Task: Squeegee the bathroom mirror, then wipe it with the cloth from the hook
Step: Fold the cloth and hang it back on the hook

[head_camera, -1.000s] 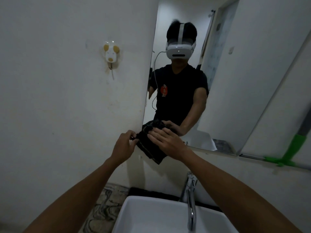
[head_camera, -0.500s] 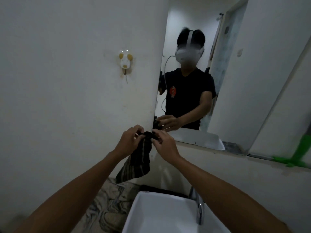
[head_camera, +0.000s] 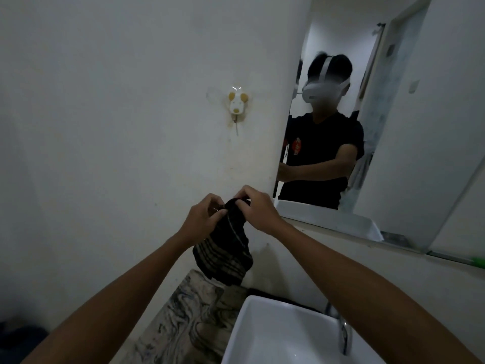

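Cloth [head_camera: 225, 248] hangs long axis toward six o'clock from both pinching hands, left hand [head_camera: 203, 216] and right hand [head_camera: 258, 210] gripping its top edge, with the mirror [head_camera: 393, 127] at two o'clock, nearer the right hand, and the hook [head_camera: 237, 103] at twelve

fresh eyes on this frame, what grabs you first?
Centre frame, the left hand and right hand pinch the top of a dark striped cloth that hangs in front of the wall, above the counter's edge. Upper right, the mirror reflects the person. A small animal-shaped hook sits bare on the wall, left of the mirror.
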